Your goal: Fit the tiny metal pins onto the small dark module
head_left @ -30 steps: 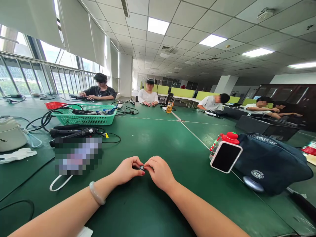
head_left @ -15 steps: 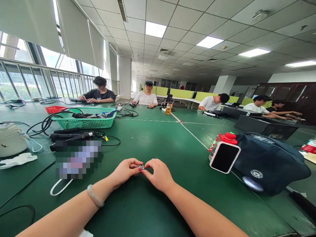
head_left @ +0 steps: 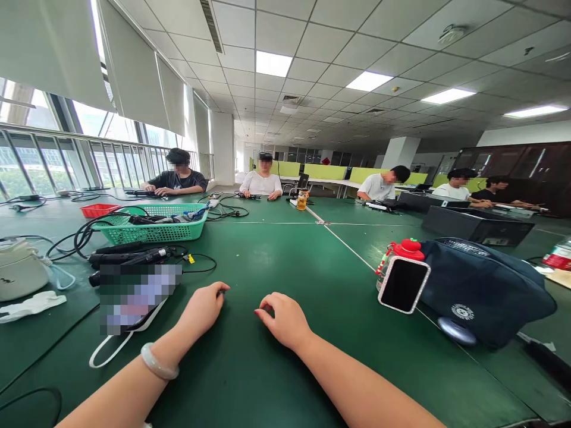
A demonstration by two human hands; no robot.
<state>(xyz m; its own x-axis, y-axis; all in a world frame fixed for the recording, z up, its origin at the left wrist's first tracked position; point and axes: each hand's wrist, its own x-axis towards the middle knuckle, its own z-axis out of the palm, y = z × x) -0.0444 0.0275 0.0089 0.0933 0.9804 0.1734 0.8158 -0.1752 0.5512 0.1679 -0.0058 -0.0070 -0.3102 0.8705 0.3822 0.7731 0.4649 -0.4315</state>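
My left hand, with a pale bangle on its wrist, is just above the green table, left of centre. Its fingers are curled inward, and a small greyish bit shows at the fingertips, too little to name. Across a gap to the right is my right hand. Its thumb points left, apart from the bent fingers, and nothing shows between them. A partly blurred purplish item with a white strap lies to the left of my left hand.
Black cylindrical gear and a green basket of cables stand at left. On the right are a phone, a red-lidded bottle and a dark blue bag. Several people sit around the table's far side.
My hands were together around a small shiny metal piece; now they are apart. The left hand has moved left and turned; the right stays near its place, its thumb and fingers parted.
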